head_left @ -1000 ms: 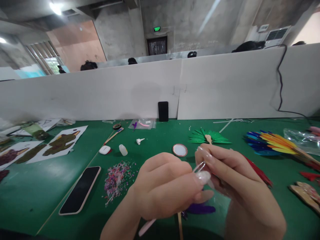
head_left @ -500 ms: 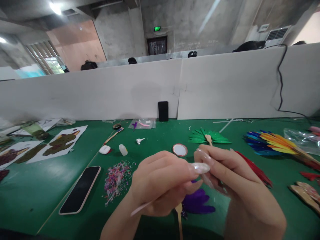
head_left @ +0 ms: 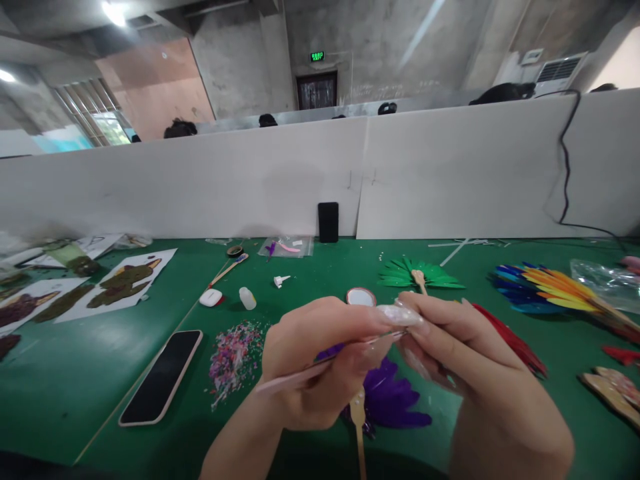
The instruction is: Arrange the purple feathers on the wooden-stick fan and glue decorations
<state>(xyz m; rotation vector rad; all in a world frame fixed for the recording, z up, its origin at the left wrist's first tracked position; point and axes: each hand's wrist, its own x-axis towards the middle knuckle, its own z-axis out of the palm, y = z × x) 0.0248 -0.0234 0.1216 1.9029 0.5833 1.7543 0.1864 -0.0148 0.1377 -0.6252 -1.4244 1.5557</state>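
My left hand (head_left: 320, 363) is closed around slim pink tweezers (head_left: 293, 381), whose thin tip points right to my other fingertips. My right hand (head_left: 460, 340) is pinched closed against the tip; whatever lies between its fingers is too small or hidden to make out. Both hands are raised over the table, fingertips meeting. Below them lies a purple feather fan (head_left: 397, 400) with a wooden handle (head_left: 359, 420), partly covered by my left hand. Behind my hands a round white dish with a reddish rim (head_left: 361, 297) is partly hidden.
Left are a phone (head_left: 163, 377), scattered colourful bits (head_left: 233, 360), a small bottle (head_left: 247, 299) and a white case (head_left: 211, 297). A green fan (head_left: 420, 273), red feathers (head_left: 515, 340) and a blue-and-yellow fan (head_left: 545, 287) lie right. A white partition (head_left: 225, 187) stands behind.
My left hand has turned, so more of the tweezers shows and their tip now meets my right fingertips. More of the purple fan is visible. My right hand has barely moved.
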